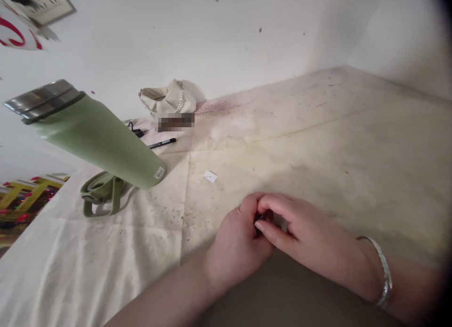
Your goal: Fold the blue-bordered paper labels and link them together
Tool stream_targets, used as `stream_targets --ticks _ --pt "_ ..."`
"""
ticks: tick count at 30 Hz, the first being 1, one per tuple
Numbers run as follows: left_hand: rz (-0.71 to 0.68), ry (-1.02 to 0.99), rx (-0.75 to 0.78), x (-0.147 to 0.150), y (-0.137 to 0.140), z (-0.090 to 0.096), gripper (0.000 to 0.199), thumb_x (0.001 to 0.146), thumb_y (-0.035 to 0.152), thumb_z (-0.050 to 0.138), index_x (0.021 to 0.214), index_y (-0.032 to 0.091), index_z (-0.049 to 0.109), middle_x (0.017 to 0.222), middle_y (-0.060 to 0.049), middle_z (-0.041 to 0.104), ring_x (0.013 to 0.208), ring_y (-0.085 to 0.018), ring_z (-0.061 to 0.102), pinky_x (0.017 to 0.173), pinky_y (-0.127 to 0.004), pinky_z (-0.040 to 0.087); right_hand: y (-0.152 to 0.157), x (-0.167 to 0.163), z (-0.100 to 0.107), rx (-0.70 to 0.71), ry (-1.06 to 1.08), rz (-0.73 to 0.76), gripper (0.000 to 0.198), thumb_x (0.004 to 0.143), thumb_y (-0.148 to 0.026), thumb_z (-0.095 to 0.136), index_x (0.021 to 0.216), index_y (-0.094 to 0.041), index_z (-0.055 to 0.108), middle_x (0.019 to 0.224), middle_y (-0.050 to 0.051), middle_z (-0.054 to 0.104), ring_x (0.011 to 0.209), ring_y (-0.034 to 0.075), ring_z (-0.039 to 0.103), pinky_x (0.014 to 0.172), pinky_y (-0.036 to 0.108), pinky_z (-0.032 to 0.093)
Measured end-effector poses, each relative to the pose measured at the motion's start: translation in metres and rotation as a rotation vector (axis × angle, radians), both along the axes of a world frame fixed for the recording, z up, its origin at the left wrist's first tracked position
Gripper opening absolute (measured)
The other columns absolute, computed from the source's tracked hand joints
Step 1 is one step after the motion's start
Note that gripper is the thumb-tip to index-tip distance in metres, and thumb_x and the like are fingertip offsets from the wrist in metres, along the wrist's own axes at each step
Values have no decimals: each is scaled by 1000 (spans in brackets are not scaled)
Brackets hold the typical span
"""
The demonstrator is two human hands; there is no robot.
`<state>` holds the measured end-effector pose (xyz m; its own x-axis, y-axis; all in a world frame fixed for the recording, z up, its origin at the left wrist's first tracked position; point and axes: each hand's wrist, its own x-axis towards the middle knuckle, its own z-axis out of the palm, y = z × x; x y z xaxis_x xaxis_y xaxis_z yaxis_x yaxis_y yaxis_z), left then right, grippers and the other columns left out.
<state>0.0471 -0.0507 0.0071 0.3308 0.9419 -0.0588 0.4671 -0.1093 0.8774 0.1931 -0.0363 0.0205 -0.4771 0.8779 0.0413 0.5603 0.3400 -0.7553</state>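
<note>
My left hand (237,240) is curled closed at the table's near edge, a ring showing on one finger. Touching it from the right, my right hand (305,228) has its fingers bent over the left fingers and its thumb pressed toward them. A silver bangle (384,270) circles the right wrist. Whatever lies between the fingers is mostly hidden; only a small dark spot shows there. Beyond the hands, a small white paper slip (210,176) lies on the cloth.
A tall green tumbler (102,138) with a steel rim stands at left, beside a green lid with a loop handle (102,195). Behind are a black pen (162,143), a cream handbag (167,98) and a blurred-out patch. A stained cream cloth (148,251) covers the table against a white wall.
</note>
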Motion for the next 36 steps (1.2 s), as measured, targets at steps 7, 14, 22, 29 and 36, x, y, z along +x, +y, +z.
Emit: stream_targets --ticks 7,14,22,29,36 --pt "1 -16 -15 -1 0 0 34 74 11 50 106 20 52 98 -2 65 87 -16 59 77 -30 46 0 1 1 -18 -18 6 6 82 -22 53 85 -23 58 83 0 64 73 15 58 62 28 46" --pt "10 -37 -21 -1 -1 0 31 74 13 51 104 20 53 98 -2 65 87 -16 60 77 -30 47 1 0 3 -37 -7 3 7 81 -21 53 84 -23 58 82 0 64 72 14 58 61 28 46" --pt "6 1 -36 -1 1 2 31 72 11 50 101 20 53 95 -2 64 85 -16 59 75 -30 46 2 1 0 -80 0 15 8 80 -21 55 87 -23 59 84 0 65 72 15 59 62 28 48" --pt "12 38 -30 -1 0 2 29 72 14 51 101 20 53 94 -1 65 83 -16 59 73 -29 46 2 2 0 -82 7 20 8 80 -22 55 87 -24 58 82 0 65 69 14 58 60 28 48" --pt "12 46 -44 -2 0 1 30 72 15 51 102 21 52 97 -1 65 86 -16 59 75 -30 46 1 1 0 -90 -34 0 5 80 -22 54 84 -23 57 83 1 65 72 15 59 63 29 49"
